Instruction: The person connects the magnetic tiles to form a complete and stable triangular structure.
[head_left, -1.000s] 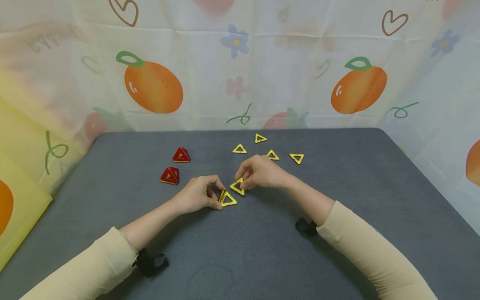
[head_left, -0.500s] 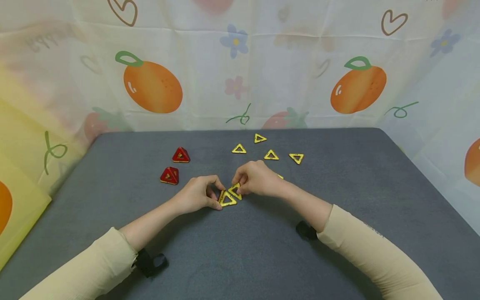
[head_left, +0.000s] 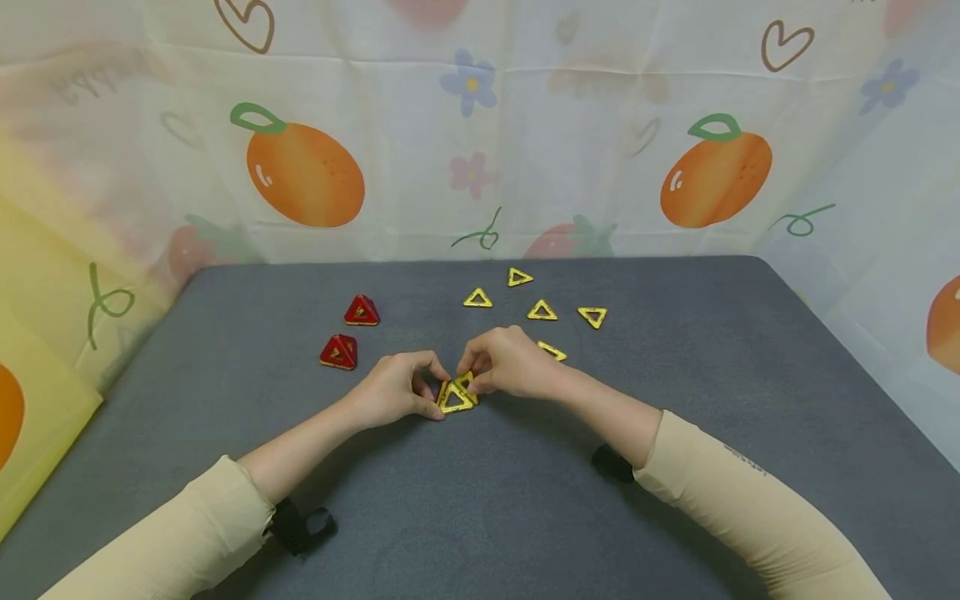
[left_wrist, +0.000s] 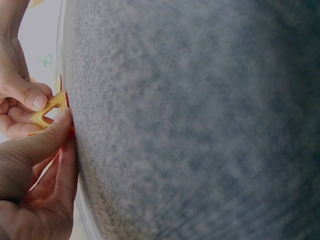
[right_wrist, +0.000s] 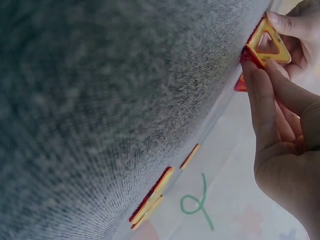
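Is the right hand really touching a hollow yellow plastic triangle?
Touching. The head view shows the right hand pinching one hollow yellow plastic triangle in its fingers.

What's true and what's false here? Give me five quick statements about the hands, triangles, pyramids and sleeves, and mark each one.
1. The left hand holds a yellow triangle. True.
2. The right hand is empty. False: the right hand pinches another triangle.
3. Two red pyramids stand on the table. True.
4. Only three loose triangles lie on the table. False: there are five loose triangles.
5. Both sleeves are black. False: the sleeves are beige.
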